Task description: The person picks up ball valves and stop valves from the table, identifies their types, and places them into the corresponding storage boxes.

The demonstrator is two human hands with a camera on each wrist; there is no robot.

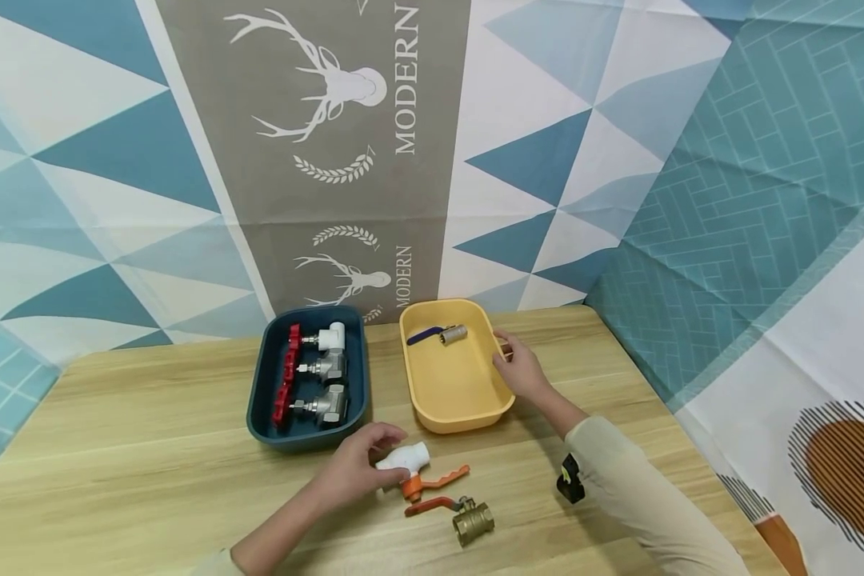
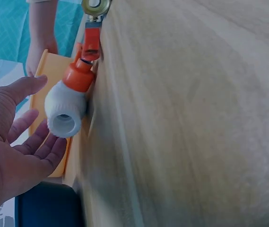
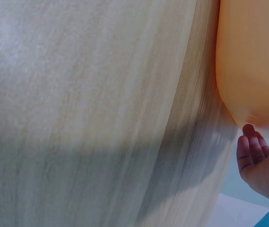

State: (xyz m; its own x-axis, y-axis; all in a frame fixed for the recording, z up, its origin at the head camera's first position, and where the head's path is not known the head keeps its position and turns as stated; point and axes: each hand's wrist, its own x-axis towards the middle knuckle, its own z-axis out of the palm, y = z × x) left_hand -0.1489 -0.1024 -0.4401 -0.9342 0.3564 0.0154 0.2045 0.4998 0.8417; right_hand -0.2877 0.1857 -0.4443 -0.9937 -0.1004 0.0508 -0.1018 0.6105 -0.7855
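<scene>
A white plastic ball valve [image 1: 407, 458] with an orange lever lies on the table in front of the bins. Around its near side is my left hand [image 1: 360, 462], thumb and fingers spread; in the left wrist view the fingertips [image 2: 58, 146] come right up to the white body. Just below it lies a brass ball valve [image 1: 473, 522] with a red lever. My right hand [image 1: 522, 368] holds the right rim of the yellow bin [image 1: 457, 392], thumb over the edge and fingers outside. Inside that bin sits a small metal valve [image 1: 453, 334] with a blue lever.
Left of the yellow bin stands a dark blue bin [image 1: 259, 408] holding several valves with red handles [image 1: 286, 384]. A patterned cloth wall [image 1: 418, 200] rises behind the wooden table [image 1: 151, 448]. A black device [image 1: 570, 480] is at the right sleeve.
</scene>
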